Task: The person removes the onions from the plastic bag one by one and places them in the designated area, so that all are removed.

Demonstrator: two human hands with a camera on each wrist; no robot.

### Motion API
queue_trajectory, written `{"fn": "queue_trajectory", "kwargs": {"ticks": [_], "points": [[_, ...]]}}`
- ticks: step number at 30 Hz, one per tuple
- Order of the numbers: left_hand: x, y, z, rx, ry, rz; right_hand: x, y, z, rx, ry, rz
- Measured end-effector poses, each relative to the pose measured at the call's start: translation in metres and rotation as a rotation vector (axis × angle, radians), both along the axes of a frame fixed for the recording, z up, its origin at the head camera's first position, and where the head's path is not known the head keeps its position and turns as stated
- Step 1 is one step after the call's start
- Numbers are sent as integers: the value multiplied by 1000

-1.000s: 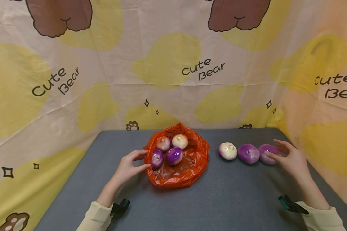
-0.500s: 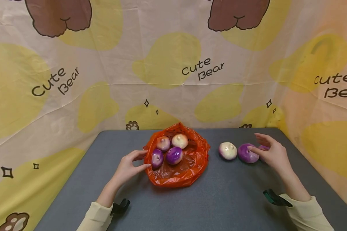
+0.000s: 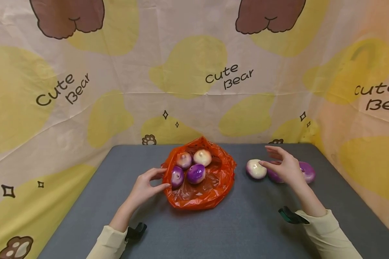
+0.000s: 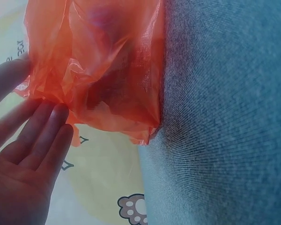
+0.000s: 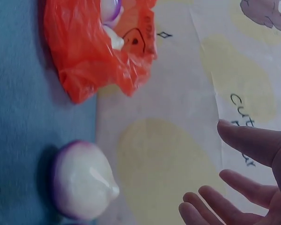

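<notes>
A red plastic bag [image 3: 218, 192] lies with its mouth open in the head view, holding several glossy purple-and-white onions [image 3: 196, 173]. My left hand [image 3: 146, 187] holds the bag's left side, thumb and fingers on the film. Bag film bunches between them in the left wrist view. To the right, my right hand [image 3: 286, 169] hovers with spread fingers and nothing in it. Its thumb tip overlaps the edge of a whitish onion [image 3: 256, 169] in the head view; in the right wrist view they are apart. Behind this hand, a purple onion [image 3: 273, 174] is partly hidden. Another purple onion [image 3: 308, 172] sits farther right.
A dark grey table [image 3: 194, 233] lies under everything. Patterned cloth [image 3: 188, 72] hangs behind it and along both sides. A dark strap with a bracket [image 3: 293, 216] sits at each wrist.
My right hand has moved left along the row of onions, from the rightmost one toward the whitish one. The left hand, the bag and the onions have stayed in place.
</notes>
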State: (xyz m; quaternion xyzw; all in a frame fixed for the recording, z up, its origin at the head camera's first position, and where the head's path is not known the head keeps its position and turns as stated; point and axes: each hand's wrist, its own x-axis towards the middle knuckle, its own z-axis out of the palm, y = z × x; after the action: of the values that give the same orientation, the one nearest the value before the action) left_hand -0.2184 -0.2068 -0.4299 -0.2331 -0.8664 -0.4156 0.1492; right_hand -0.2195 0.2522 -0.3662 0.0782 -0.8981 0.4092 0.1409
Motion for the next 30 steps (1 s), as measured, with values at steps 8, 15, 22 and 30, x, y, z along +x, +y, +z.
{"fn": "queue_trajectory", "kwargs": {"ticks": [8, 15, 22, 30], "points": [[0, 0, 2, 6, -2, -13, -8, -23, -4, 4, -18, 67], [2, 2, 3, -6, -11, 12, -14, -46, -7, -33, -13, 119], [17, 12, 22, -15, -19, 18, -23, -67, -7, 10, -21, 162], [23, 15, 33, -6, -12, 2, -31, -88, -6, -3, -51, 207]]}}
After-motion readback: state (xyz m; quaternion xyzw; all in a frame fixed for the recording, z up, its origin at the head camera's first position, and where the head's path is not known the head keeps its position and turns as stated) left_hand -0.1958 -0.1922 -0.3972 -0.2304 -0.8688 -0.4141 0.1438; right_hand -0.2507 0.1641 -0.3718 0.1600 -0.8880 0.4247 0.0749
